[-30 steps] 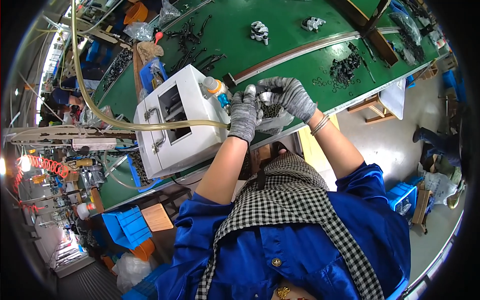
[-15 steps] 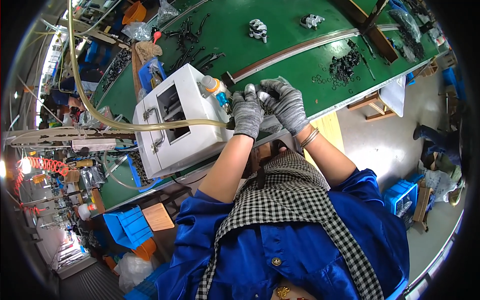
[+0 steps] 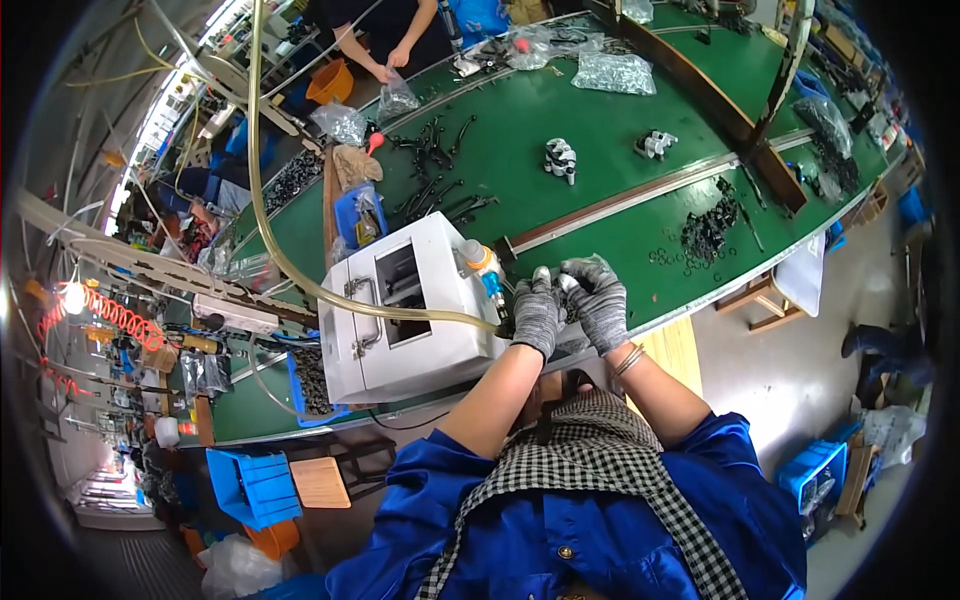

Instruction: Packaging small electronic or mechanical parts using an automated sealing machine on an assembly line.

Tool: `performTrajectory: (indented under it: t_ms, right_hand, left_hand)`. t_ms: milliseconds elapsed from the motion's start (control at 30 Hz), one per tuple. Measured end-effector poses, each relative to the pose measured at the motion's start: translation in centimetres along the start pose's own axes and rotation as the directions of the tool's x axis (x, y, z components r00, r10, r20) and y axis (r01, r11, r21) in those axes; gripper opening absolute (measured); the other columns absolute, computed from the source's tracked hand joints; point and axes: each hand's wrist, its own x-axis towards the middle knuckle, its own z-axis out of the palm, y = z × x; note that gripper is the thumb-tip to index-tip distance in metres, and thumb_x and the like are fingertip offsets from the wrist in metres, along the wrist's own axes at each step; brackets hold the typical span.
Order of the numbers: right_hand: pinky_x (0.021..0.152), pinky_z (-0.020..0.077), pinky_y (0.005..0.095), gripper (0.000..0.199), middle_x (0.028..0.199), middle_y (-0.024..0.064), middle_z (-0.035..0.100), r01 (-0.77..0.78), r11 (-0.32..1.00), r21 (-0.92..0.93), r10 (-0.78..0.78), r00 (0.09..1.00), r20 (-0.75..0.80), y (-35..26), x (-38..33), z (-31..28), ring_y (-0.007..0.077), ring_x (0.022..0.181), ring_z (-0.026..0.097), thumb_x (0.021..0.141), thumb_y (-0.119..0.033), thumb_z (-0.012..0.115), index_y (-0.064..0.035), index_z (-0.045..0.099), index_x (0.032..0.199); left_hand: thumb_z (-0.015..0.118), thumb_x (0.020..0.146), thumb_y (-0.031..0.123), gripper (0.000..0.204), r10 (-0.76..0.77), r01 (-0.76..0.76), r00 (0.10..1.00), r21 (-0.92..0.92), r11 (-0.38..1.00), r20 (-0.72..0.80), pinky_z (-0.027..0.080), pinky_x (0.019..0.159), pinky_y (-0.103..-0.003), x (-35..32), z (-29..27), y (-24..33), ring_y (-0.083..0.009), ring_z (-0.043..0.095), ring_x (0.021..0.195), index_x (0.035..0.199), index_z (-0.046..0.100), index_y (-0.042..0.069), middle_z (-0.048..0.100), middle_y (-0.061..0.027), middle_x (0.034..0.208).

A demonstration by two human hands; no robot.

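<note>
— while both forearms come up from the lower edge, where do the hands meet?
— just beside the white machine (image 3: 405, 310), over the near edge of the green table (image 3: 560, 215). the left hand (image 3: 537, 312) and the right hand (image 3: 598, 298) both wear grey knit gloves and sit close together, fingers bent inward.
— what are they holding?
— a small pale part (image 3: 548, 281) is pinched between them. the left hand is clenched around its lower side, knuckles up; the right hand curls over from the other side, thumb and fingertips closed on the same piece. i can't tell what the part is.
— and the arms?
— bare forearms, elbows bent and spread apart, blue sleeves pushed up. a bangle sits on the right wrist.
— anything near?
— a clear hose (image 3: 300, 270) loops down to the machine's side near the left hand, by an orange-and-blue fitting (image 3: 484, 266). black parts (image 3: 708, 230) lie scattered to the right, well apart. another person's hands (image 3: 390, 62) work at the far side.
</note>
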Motion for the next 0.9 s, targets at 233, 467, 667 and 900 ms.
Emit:
performTrajectory:
  t_ms: [233, 467, 667, 900]
  right_hand:
    - [0.099, 0.0399, 0.0417, 0.021, 0.089, 0.0104, 0.067, 0.243, 0.915, -0.322, -0.218, 0.97, 0.112, -0.4, 0.6, -1.1, 0.0286, 0.09, 0.063, 0.071, -0.004, 0.069, -0.0091, 0.068, 0.09]
    - [0.089, 0.0481, 0.0357, 0.024, 0.099, 0.0123, 0.066, 0.363, 0.891, -0.272, -0.34, 0.931, 0.129, 0.1, 1.0, -1.1, 0.0277, 0.093, 0.063, 0.076, -0.002, 0.069, -0.0075, 0.067, 0.099]
    - [0.1, 0.0403, 0.0393, 0.022, 0.101, 0.0102, 0.066, 0.351, 0.894, -0.277, -0.318, 0.935, 0.157, 1.0, -0.1, -1.7, 0.0305, 0.098, 0.06, 0.078, -0.008, 0.064, -0.0099, 0.066, 0.099]
    - [0.094, 0.0448, 0.0384, 0.024, 0.099, 0.013, 0.066, 0.166, 0.892, -0.42, -0.105, 0.981, 0.165, -0.1, -0.4, -1.9, 0.0308, 0.097, 0.061, 0.081, -0.012, 0.064, -0.0079, 0.065, 0.104]
  left_hand:
    - [0.05, 0.094, 0.043, 0.031, -0.116, 0.108, 0.971, 0.045, 0.993, 0.212, 0.032, 0.032, -0.027, 0.0, -0.5, 0.6, -0.0149, 0.047, 0.041, 0.085, 0.05, 0.014, 0.054, -0.0012, 0.061]
    - [0.045, 0.097, 0.038, 0.03, -0.112, 0.09, 0.968, 0.104, 0.991, 0.227, 0.03, 0.031, -0.024, 2.7, -0.7, 0.8, -0.0138, 0.046, 0.042, 0.084, 0.054, 0.013, 0.056, -0.0013, 0.064]
    - [0.047, 0.096, 0.04, 0.03, -0.131, 0.13, 0.988, 0.027, 0.991, 0.079, 0.029, 0.032, -0.024, 1.2, -0.5, 0.9, -0.0135, 0.046, 0.043, 0.085, 0.052, 0.013, 0.054, -0.001, 0.063]
    - [0.05, 0.094, 0.043, 0.032, -0.036, 0.032, 0.999, 0.133, 0.991, 0.028, 0.03, 0.032, -0.024, 0.9, -0.6, 0.9, -0.0138, 0.047, 0.043, 0.083, 0.051, 0.013, 0.052, -0.0009, 0.061]
